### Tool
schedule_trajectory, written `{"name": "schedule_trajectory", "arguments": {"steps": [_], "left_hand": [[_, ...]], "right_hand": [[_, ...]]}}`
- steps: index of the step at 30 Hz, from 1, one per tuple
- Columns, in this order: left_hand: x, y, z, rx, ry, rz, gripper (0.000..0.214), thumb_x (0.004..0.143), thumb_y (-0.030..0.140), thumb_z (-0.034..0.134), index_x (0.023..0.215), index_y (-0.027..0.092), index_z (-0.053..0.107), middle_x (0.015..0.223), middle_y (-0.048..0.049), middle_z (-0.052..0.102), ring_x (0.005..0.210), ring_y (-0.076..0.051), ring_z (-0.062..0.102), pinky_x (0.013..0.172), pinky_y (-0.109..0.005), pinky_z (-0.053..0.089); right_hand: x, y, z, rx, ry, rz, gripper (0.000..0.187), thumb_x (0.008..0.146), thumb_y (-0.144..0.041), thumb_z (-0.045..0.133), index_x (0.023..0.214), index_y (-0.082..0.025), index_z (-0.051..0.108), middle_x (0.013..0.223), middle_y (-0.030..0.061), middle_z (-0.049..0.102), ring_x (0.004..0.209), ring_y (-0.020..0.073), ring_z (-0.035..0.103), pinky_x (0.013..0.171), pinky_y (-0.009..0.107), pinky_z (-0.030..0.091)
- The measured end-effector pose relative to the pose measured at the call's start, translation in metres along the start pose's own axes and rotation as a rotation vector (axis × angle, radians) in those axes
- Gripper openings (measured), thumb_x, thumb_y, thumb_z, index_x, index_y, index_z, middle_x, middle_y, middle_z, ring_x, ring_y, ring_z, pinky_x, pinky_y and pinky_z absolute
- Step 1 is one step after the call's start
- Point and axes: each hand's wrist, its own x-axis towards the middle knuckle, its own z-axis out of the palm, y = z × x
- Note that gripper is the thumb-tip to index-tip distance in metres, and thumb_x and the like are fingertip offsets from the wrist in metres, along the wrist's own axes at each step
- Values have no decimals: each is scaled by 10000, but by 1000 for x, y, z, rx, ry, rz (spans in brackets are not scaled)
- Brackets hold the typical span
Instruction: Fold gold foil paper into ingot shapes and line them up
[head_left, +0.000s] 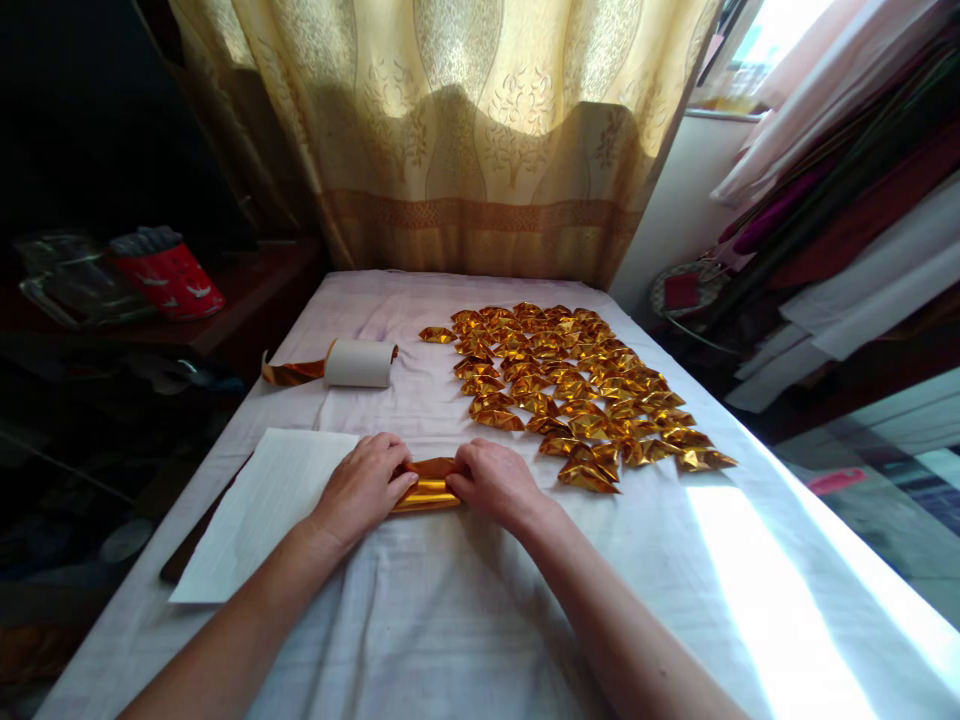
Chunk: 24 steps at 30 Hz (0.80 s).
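Near the middle of the white cloth (360,650), between two hands, is a strip of shiny gold paper (429,492), folded lengthwise but not yet shaped like the finished ones. From where I stand, the left hand (367,480) pinches one end between thumb and fingers, and the right hand (496,480) pinches the other end much the same way, so the strip runs straight across from one to the other. Beyond the right hand, a big crowd of pointed gold pieces (568,387) sits in rough rows; those look done to me, dozens of them. So a good deal seems made already, with this one only partway. What is left is harder to judge: a pale roll (358,364) with gold paper poking out lies farther back on the left, and a white sheet (262,510) rests nearer, partly over a dark flat thing (191,548), but I cannot tell whether more gold paper waits under there
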Motion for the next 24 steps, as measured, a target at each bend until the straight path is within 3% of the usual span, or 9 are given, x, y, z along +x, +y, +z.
{"name": "schedule_trajectory", "arguments": {"steps": [5,11,15,18,21,24], "left_hand": [[10,-1,0,74,-46,-56,138,776,241,680,903,214,635,964,-51,663,947,-238,595,841,-336,428],[14,-3,-3,32,-87,-49,51,758,229,675,770,225,626,872,-27,636,884,-223,587,793,-322,409],[14,-6,-1,-75,-75,17,62,741,199,644,759,228,592,858,-10,647,887,-218,589,789,-317,409],[15,-6,-1,-187,-110,5,52,744,234,624,735,233,573,784,7,664,822,-208,614,743,-301,418],[17,-6,-2,-284,-138,-52,74,737,286,613,791,240,594,778,10,694,765,-198,643,704,-281,441],[18,-7,-2,-361,-136,-99,169,717,316,603,871,248,607,782,19,709,743,-197,664,696,-272,468]], "right_hand": [[9,-2,-2,43,-6,46,391,781,-281,691,1168,-239,659,1088,81,688,927,223,664,696,272,428],[16,0,-6,67,-78,39,200,746,-263,706,946,-253,711,968,55,678,857,206,658,682,264,415],[18,5,-7,132,-42,16,258,784,-300,676,1034,-242,708,1004,61,686,874,199,653,703,262,414],[20,11,-10,204,-51,-6,155,808,-286,645,918,-240,744,934,39,708,854,177,646,692,245,397],[22,17,-15,271,-109,-8,116,804,-240,638,788,-244,752,791,-3,715,750,142,629,632,227,363],[23,22,-16,314,-133,7,102,784,-222,661,813,-246,755,749,-27,711,684,120,609,590,213,340]]}}
